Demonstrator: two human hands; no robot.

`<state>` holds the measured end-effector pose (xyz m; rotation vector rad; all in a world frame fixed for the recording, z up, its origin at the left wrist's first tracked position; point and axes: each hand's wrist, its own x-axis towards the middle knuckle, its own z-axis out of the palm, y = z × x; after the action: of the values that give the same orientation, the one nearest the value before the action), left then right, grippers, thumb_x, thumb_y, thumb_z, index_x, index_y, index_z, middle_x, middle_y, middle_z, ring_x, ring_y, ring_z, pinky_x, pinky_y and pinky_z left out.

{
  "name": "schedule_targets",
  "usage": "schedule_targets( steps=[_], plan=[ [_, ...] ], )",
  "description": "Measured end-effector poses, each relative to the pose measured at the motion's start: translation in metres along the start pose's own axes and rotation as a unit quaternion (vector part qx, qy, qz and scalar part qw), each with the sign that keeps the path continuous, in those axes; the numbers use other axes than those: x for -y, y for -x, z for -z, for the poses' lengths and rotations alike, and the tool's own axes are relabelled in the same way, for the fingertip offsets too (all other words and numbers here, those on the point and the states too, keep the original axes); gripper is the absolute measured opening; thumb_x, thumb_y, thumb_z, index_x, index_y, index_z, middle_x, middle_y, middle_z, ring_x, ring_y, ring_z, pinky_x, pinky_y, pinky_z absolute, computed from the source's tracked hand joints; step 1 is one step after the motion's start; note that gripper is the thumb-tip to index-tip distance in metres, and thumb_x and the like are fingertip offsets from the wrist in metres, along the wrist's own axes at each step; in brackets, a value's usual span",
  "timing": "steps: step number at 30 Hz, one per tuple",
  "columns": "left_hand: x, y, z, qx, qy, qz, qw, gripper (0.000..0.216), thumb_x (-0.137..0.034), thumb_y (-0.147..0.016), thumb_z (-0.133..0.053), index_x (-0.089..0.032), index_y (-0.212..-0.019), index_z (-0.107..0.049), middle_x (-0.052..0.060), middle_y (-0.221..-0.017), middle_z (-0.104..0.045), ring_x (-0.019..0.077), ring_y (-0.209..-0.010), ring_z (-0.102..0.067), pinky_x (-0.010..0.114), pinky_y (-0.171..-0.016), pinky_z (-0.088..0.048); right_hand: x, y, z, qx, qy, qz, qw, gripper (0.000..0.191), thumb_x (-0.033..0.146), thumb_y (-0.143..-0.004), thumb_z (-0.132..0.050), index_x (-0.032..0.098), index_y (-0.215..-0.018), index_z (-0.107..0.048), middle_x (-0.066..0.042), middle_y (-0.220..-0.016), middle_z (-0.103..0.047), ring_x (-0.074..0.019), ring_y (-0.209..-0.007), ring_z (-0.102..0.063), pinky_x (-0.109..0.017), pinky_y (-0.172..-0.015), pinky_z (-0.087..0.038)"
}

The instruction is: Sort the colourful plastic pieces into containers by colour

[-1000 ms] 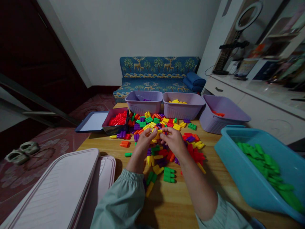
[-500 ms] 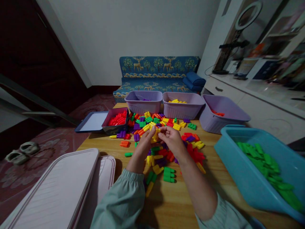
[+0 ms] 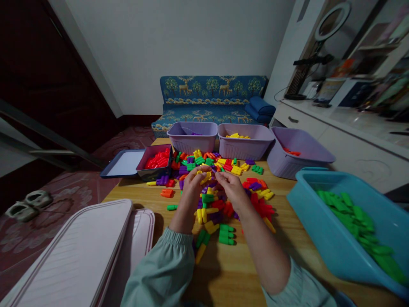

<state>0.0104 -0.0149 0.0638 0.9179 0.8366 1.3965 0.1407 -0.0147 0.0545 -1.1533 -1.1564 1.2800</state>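
Over the middle of the table, my left hand [image 3: 192, 185] is closed around yellow plastic toy blocks [image 3: 206, 177], peg-shaped pieces. My right hand [image 3: 230, 186] is just to the right of them, thumb and fingers pinched together; what it holds, if anything, is hidden. Beneath and around both hands spreads a pile of loose blocks in red, yellow, green, purple and orange. Nearer to me lies a joined green block piece [image 3: 226, 234].
Behind the pile stand a lilac bin [image 3: 192, 138] with purple blocks and another lilac bin [image 3: 244, 145] with yellow ones. A third lilac bin [image 3: 287, 164] and a teal bin [image 3: 322, 221] stand right. Left are a red-filled box [image 3: 153, 174] and white lids [image 3: 76, 256].
My hands have drawn slightly apart. The yellow blocks stay in my left hand, and my right fingers have come away from them.
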Motion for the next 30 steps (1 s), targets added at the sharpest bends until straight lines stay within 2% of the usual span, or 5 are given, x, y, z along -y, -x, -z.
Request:
schedule_targets(
  steps=[6,15,21,25,30],
  plan=[
    [-0.003,0.007,-0.008,0.083,-0.150,-0.084,0.982,0.052,-0.015,-0.069,-0.055,-0.020,-0.120,-0.063,0.006,-0.127,-0.062,0.0250,-0.122,-0.053,0.034,-0.100,-0.043,0.009,0.010,-0.015,0.067,-0.145,-0.090,0.983,0.053,0.064,-0.080,-0.055,0.023,-0.112,-0.061,-0.002,-0.077,-0.067,-0.0158,-0.066,-0.065,-0.023,-0.050,-0.049],
    [0.003,0.005,-0.005,0.130,-0.304,-0.134,0.934,0.050,-0.017,-0.074,-0.060,-0.022,-0.124,-0.061,0.009,-0.136,-0.055,0.0260,-0.134,-0.041,0.042,-0.115,-0.023,-0.006,0.002,-0.006,-0.003,-0.132,-0.105,0.986,0.044,0.049,-0.067,-0.072,0.021,-0.100,-0.063,0.001,-0.076,-0.066,-0.0129,-0.060,-0.060,-0.022,-0.047,-0.045],
    [-0.009,-0.002,0.020,0.093,-0.462,-0.099,0.877,0.025,-0.030,-0.069,-0.071,-0.019,-0.090,-0.075,0.010,-0.091,-0.072,0.0247,-0.085,-0.065,0.033,-0.080,-0.048,-0.001,-0.005,0.017,-0.071,-0.130,-0.082,0.986,0.035,0.041,-0.061,-0.076,0.017,-0.082,-0.064,0.000,-0.068,-0.066,-0.0101,-0.052,-0.056,-0.019,-0.041,-0.041],
    [-0.022,0.000,0.039,0.113,-0.535,-0.051,0.836,0.007,-0.020,-0.061,-0.071,-0.021,-0.067,-0.074,0.003,-0.061,-0.067,0.0168,-0.055,-0.057,0.024,-0.054,-0.038,0.004,-0.008,0.028,-0.117,-0.147,-0.070,0.980,0.037,0.039,-0.058,-0.078,0.016,-0.081,-0.061,0.001,-0.064,-0.065,-0.0092,-0.050,-0.055,-0.017,-0.040,-0.041],
    [-0.020,0.006,0.047,0.146,-0.577,-0.016,0.803,0.032,-0.007,-0.045,-0.073,-0.026,-0.071,-0.077,0.002,-0.061,-0.067,0.0173,-0.055,-0.056,0.023,-0.052,-0.036,0.005,-0.008,0.030,-0.138,-0.126,-0.054,0.981,0.039,0.041,-0.057,-0.078,0.017,-0.083,-0.060,0.002,-0.065,-0.064,-0.0093,-0.050,-0.056,-0.018,-0.040,-0.043]
  ],
)
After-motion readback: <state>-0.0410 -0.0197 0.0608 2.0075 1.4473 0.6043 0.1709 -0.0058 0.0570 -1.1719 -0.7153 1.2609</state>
